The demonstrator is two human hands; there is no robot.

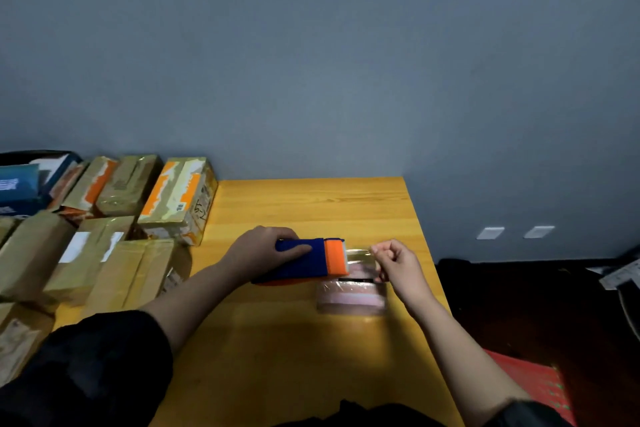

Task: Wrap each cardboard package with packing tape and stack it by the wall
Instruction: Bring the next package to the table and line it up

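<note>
A blue and orange tape dispenser (311,262) is held a little above the yellow wooden table (294,340), and my left hand (263,250) grips its blue body. My right hand (396,262) pinches the free end of the clear packing tape (360,255) that runs out of the dispenser's orange end. Just in front of the dispenser, a small pinkish package (351,298) covered in clear film lies on the table. Several taped cardboard packages (104,253) are piled at the table's left, some against the grey wall (311,62).
A blue printed box (19,187) sits at the far left behind the cardboard packages. The table's right edge drops to a dark floor (519,305). A red mat (533,385) lies at the lower right. Two white wall sockets (516,232) are low on the wall.
</note>
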